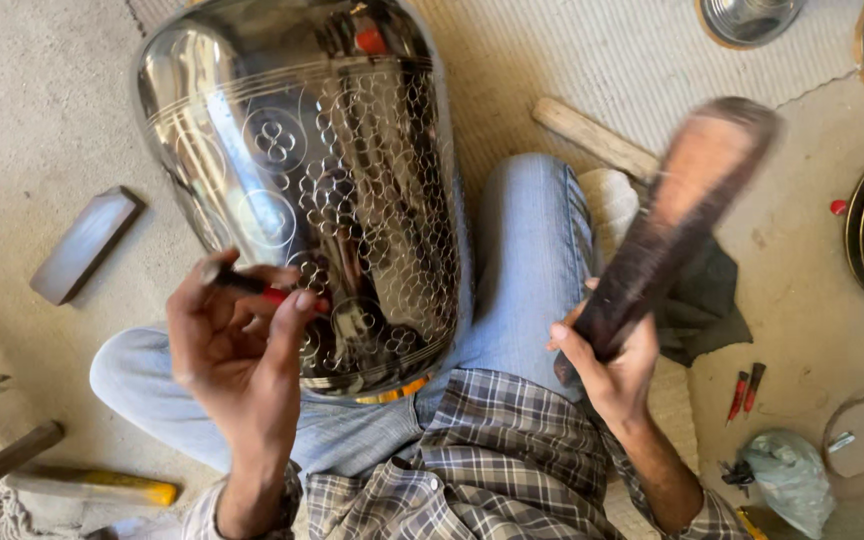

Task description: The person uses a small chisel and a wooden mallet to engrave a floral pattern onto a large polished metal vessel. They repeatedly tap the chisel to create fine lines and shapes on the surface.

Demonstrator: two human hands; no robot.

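Here the big polished metal pot [302,190] lies on its side across the seated person's lap, its patterned flank turned upward so the band of punched circles faces the head camera and both hands can get at it. The legs in pale jeans [532,260] cradle it from beneath, which likely keeps the round body from rolling.

The left hand [237,350] pinches a small dark punch [242,282] between thumb and fingertips, closed narrowly around it, the tip set against the pot's wall near the lower rim — right where the circle pattern thins out. The hand's heel seems to lean on the metal for steadiness.

The right hand [607,360] is wrapped fully around the handle of a long wooden mallet [682,210], raised clear of the pot and blurred — it is mid-swing, well apart from the punch.

Spare red-handled punches [745,392] lie on the floor to the right, within easy reach, and a flat stone block [85,245] rests to the left.
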